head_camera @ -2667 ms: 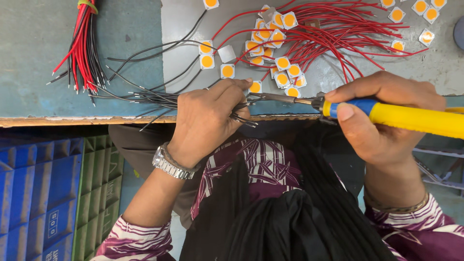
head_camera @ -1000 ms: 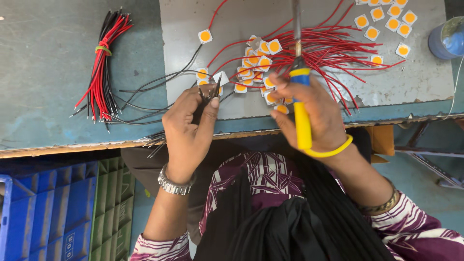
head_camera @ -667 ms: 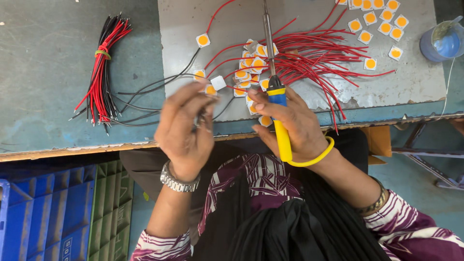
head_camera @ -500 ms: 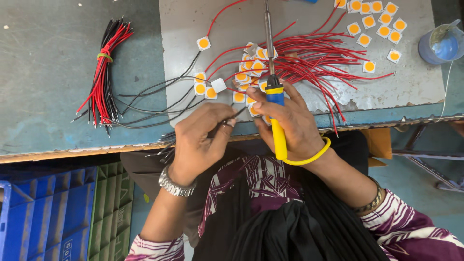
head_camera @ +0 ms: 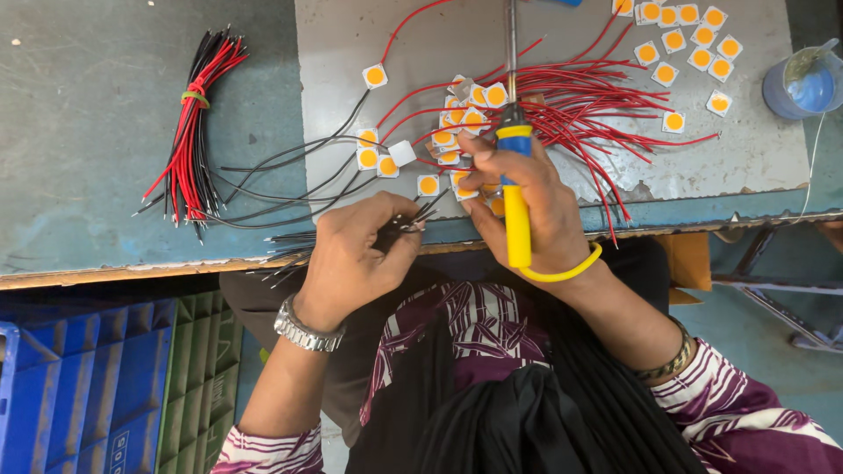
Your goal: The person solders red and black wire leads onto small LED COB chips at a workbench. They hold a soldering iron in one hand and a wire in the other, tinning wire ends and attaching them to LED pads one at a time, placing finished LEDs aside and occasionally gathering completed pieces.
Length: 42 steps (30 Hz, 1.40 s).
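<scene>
Soldering iron [head_camera: 515, 167] aimed at the bench's far edge.
Our right hand [head_camera: 527, 206] clamps it, long axis near-to-far; left hand [head_camera: 356, 259] pinches black wires [head_camera: 303, 241].

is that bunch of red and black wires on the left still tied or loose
Tied. A green-yellow band wraps the wire bundle near its top; below it the ends fan out on the bench.

The left hand [head_camera: 356, 254] is curled, fingertips pinched together. The right hand [head_camera: 527, 206] is closed in a fist, near the left.
</scene>
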Each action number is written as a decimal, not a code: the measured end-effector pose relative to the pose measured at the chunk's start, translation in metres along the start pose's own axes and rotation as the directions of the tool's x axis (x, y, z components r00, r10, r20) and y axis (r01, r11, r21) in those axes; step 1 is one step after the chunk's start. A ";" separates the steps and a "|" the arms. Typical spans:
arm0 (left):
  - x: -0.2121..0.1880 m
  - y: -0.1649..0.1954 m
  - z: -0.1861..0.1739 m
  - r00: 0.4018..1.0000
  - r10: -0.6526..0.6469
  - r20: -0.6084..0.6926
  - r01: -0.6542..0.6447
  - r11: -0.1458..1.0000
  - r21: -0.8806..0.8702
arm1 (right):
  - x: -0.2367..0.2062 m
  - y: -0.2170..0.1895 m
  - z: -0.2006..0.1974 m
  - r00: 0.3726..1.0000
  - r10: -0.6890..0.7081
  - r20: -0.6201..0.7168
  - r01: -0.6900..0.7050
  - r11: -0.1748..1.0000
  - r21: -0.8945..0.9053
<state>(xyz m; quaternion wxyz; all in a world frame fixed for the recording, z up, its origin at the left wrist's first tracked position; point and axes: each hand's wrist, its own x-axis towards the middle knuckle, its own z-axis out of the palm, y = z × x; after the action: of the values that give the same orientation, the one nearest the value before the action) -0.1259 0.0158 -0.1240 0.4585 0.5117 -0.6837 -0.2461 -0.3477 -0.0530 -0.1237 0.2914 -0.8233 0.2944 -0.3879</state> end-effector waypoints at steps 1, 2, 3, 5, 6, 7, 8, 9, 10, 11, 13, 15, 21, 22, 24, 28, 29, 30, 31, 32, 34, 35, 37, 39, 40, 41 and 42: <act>0.000 0.000 0.000 1.000 0.001 -0.008 -0.001 1.000 -0.001 | 0.000 -0.001 0.000 0.997 0.074 -0.001 -0.073 0.991 0.111; 0.000 0.001 0.000 1.000 0.003 -0.015 -0.003 1.000 -0.001 | -0.001 -0.002 0.000 1.000 0.002 -0.003 -0.002 0.999 0.048; 0.001 0.001 0.001 1.000 0.006 -0.021 -0.006 1.000 -0.002 | -0.001 -0.004 0.001 0.998 -0.070 -0.001 0.070 0.997 -0.015; 0.001 0.002 0.000 0.998 0.054 -0.015 -0.054 0.998 0.011 | -0.003 -0.005 0.004 0.983 -0.181 0.012 0.182 0.977 -0.108; 0.001 0.003 0.000 0.997 0.075 -0.012 -0.075 0.997 0.018 | -0.004 -0.006 0.005 0.975 -0.222 0.018 0.222 0.966 -0.136; 0.001 0.003 -0.001 0.997 0.071 0.003 -0.071 0.997 0.018 | -0.004 -0.006 0.007 0.965 -0.262 0.025 0.262 0.951 -0.162; 0.000 0.004 -0.001 0.998 0.067 0.018 -0.067 0.998 0.017 | -0.005 -0.006 0.007 0.971 -0.238 0.025 0.239 0.959 -0.149; 0.000 0.004 -0.001 0.998 0.062 0.032 -0.063 0.998 0.016 | -0.005 -0.006 0.008 0.977 -0.214 0.025 0.215 0.967 -0.135; 0.000 0.005 -0.001 0.996 0.086 0.027 -0.087 0.996 0.036 | -0.006 -0.005 0.008 0.982 -0.188 0.025 0.189 0.974 -0.123; 0.000 0.005 -0.002 0.993 0.111 0.024 -0.113 0.992 0.055 | -0.006 -0.005 0.009 0.986 -0.166 0.034 0.168 0.982 -0.081; 0.000 0.005 -0.003 0.990 0.141 0.020 -0.143 0.985 0.098 | -0.006 -0.003 0.009 0.991 -0.125 0.050 0.125 0.992 -0.001; -0.002 0.005 -0.004 0.989 0.145 0.016 -0.145 0.979 0.145 | -0.004 -0.001 0.010 0.987 -0.155 0.046 0.156 0.988 -0.020; -0.005 0.003 -0.002 0.983 0.184 0.024 -0.184 0.949 0.258 | 0.000 0.000 0.011 0.988 -0.134 0.073 0.134 0.991 0.005; -0.005 0.003 -0.001 0.981 0.192 0.021 -0.190 0.942 0.277 | 0.000 0.000 0.010 0.989 -0.121 0.080 0.121 0.993 0.012; -0.005 0.001 0.001 0.977 0.211 0.019 -0.206 0.926 0.316 | -0.001 0.001 0.009 0.988 -0.130 0.084 0.131 0.991 -0.005; -0.004 0.001 0.000 0.976 0.204 0.077 -0.218 0.900 0.377 | -0.001 0.002 0.008 0.988 -0.130 0.089 0.131 0.991 -0.011; -0.003 0.001 -0.001 0.976 0.200 0.092 -0.219 0.902 0.371 | -0.001 0.002 0.008 0.987 -0.138 0.086 0.141 0.990 -0.020; -0.003 0.001 -0.002 0.975 0.195 0.105 -0.221 0.904 0.365 | 0.000 0.001 0.008 0.986 -0.148 0.082 0.150 0.988 -0.028; -0.003 0.001 -0.003 0.974 0.189 0.126 -0.224 0.898 0.379 | 0.000 0.001 0.007 0.984 -0.157 0.079 0.161 0.986 -0.038; -0.003 0.001 -0.004 0.972 0.184 0.146 -0.228 0.891 0.392 | 0.000 -0.001 0.006 0.988 -0.138 0.075 0.139 0.990 -0.011; -0.002 0.001 -0.004 0.969 0.184 0.164 -0.237 0.879 0.414 | -0.001 -0.004 0.001 0.993 -0.098 0.067 0.095 0.995 0.043; -0.002 0.001 -0.004 0.969 0.188 0.162 -0.240 0.874 0.422 | -0.002 -0.005 -0.002 0.995 -0.084 0.050 0.081 0.995 0.060; -0.002 0.003 -0.004 0.968 0.192 0.160 -0.243 0.869 0.430 | -0.009 -0.005 -0.018 0.998 -0.052 0.019 0.050 0.994 0.096; -0.001 0.003 -0.004 0.967 0.198 0.162 -0.250 0.868 0.430 | -0.018 -0.003 -0.036 0.999 0.018 -0.036 -0.012 0.988 0.152; 0.000 0.004 -0.004 0.966 0.201 0.164 -0.253 0.868 0.427 | -0.023 -0.001 -0.044 0.997 0.053 -0.062 -0.041 0.983 0.180; 0.001 0.004 -0.005 0.965 0.205 0.166 -0.257 0.868 0.424 | -0.029 0.001 -0.053 0.992 0.016 -0.128 0.007 0.985 0.174; 0.001 0.004 -0.005 0.964 0.207 0.168 -0.260 0.869 0.421 | -0.033 0.005 -0.060 0.981 -0.020 -0.190 0.053 0.984 0.168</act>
<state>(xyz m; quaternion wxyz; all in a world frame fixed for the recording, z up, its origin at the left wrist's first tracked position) -0.1233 0.0170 -0.1183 0.3168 0.4999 -0.8040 -0.0577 -0.4154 -0.0481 -0.1109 0.3251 -0.7601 0.2707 -0.4933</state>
